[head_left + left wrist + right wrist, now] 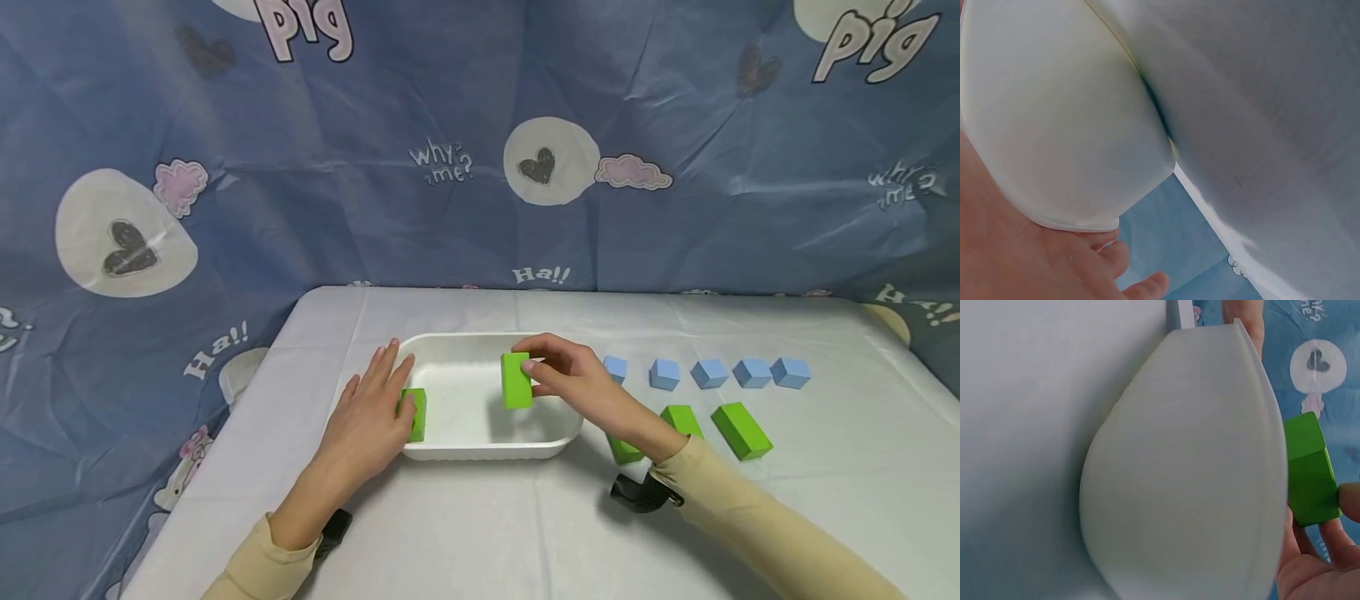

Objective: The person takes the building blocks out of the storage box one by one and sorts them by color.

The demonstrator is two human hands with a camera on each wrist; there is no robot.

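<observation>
A white oblong tray (pixel 487 452) stands on the table, and its end wall fills much of both wrist views. My left hand (pixel 367 425) rests along the tray's left rim with its fingers extended. Its thumb lies over a green block (pixel 421 415) inside the tray's left end; whether the thumb presses on it I cannot tell. Over the right part of the tray, my right hand (pixel 573 383) pinches another green block (pixel 515 380) between thumb and fingers, holding it upright. That block (pixel 1311 472) also shows beyond the tray's rim in the right wrist view.
To the right of the tray, several light blue cubes (pixel 709 373) form a row. Nearer than these lie green blocks (pixel 741 430), one partly hidden by the right forearm. A white cloth (pixel 480 533) covers the table, and a blue printed curtain (pixel 420 225) hangs behind it.
</observation>
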